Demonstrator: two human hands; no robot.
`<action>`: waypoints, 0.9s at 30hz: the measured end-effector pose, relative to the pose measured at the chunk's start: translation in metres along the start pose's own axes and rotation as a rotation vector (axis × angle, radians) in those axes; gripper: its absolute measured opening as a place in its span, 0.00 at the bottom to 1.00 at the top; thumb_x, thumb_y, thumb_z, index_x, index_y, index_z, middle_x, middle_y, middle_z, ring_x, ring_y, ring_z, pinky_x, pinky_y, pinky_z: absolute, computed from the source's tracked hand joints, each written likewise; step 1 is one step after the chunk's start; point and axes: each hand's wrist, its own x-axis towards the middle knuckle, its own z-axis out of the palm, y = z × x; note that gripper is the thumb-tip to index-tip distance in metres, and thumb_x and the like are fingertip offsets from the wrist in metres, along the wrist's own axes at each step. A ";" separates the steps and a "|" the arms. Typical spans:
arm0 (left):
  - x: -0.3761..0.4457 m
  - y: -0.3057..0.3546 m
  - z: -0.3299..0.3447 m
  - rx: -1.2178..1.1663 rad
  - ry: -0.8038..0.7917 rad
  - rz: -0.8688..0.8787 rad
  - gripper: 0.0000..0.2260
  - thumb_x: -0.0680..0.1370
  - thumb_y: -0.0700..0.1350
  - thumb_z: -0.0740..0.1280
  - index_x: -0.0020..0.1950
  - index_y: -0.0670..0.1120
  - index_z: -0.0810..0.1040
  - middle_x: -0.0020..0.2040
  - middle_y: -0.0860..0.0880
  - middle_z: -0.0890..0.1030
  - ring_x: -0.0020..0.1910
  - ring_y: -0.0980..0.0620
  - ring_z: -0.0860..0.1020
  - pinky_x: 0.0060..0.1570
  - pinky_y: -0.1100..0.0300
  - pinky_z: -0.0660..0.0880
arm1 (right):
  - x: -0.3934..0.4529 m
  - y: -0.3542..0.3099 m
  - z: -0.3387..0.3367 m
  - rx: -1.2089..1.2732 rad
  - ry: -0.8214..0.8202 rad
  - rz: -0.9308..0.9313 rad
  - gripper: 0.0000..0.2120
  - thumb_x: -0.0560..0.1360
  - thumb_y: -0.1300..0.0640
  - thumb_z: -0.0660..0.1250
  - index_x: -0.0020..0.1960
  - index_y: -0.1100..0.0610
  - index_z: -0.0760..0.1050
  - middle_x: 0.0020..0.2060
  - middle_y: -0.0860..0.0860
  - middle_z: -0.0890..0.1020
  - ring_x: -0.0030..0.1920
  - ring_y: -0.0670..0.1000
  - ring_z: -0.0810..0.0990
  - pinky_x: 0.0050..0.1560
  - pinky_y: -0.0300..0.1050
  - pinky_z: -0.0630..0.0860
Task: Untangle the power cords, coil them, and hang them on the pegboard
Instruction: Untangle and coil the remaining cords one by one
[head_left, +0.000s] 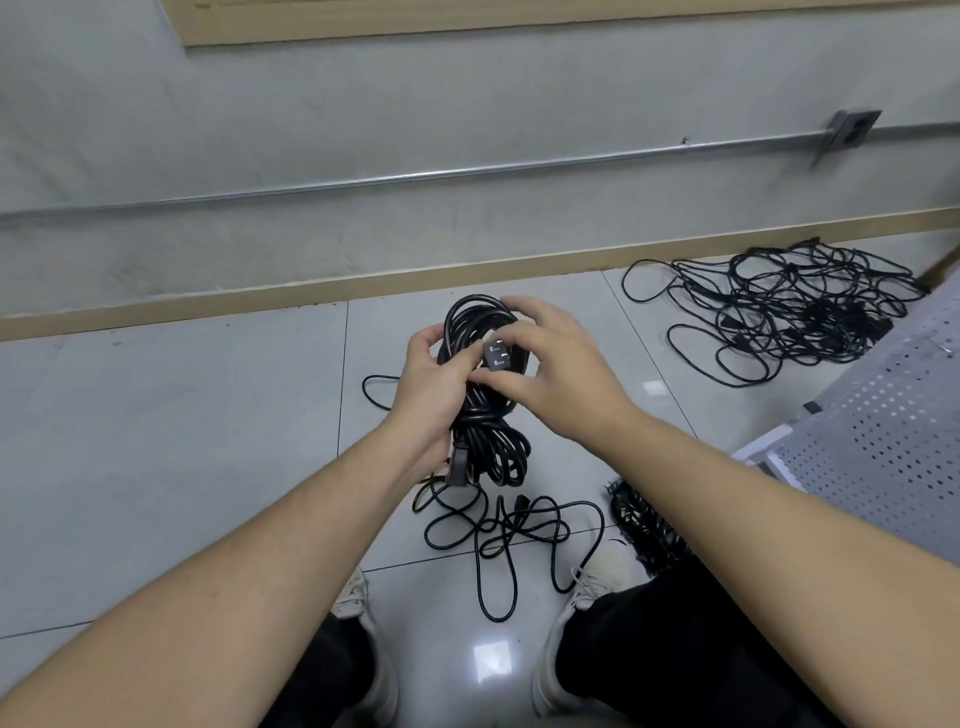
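Both bare forearms reach up from the lower corners toward mid-frame. The left hand (428, 395) curls its fingers round a bundle; the right hand (561, 374) pinches at it with bent fingertips, thumb underneath.

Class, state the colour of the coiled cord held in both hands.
Black. The coiled cord shows best in the head view, the only one.

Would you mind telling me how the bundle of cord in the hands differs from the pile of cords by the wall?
The bundle is wound into tight loops; the pile sprawls in loose tangles. The bundle is held off the floor, gripped by the left hand, with the right hand pinching its plug; the pile lies untouched on the tiles. The bundle looks more compact than the pile. Both are black power cord.
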 end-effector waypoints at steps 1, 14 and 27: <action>0.002 0.001 -0.002 0.013 -0.006 -0.005 0.21 0.79 0.43 0.73 0.67 0.56 0.69 0.51 0.43 0.86 0.41 0.47 0.86 0.37 0.54 0.81 | 0.001 0.001 0.000 -0.042 -0.002 -0.005 0.19 0.72 0.41 0.71 0.57 0.51 0.83 0.72 0.51 0.74 0.74 0.55 0.68 0.75 0.63 0.61; 0.025 0.009 -0.019 -0.025 0.147 0.057 0.11 0.76 0.33 0.63 0.52 0.48 0.74 0.38 0.49 0.79 0.36 0.50 0.79 0.34 0.56 0.77 | -0.006 -0.008 0.005 -0.104 0.189 -0.199 0.14 0.78 0.45 0.67 0.53 0.54 0.79 0.53 0.49 0.77 0.52 0.48 0.76 0.53 0.42 0.69; 0.030 0.008 -0.017 -0.362 0.010 -0.156 0.09 0.79 0.33 0.69 0.58 0.42 0.77 0.53 0.42 0.84 0.43 0.45 0.87 0.38 0.48 0.84 | -0.005 -0.008 0.013 0.529 -0.078 0.551 0.10 0.82 0.49 0.62 0.46 0.52 0.65 0.34 0.46 0.73 0.31 0.47 0.71 0.35 0.42 0.69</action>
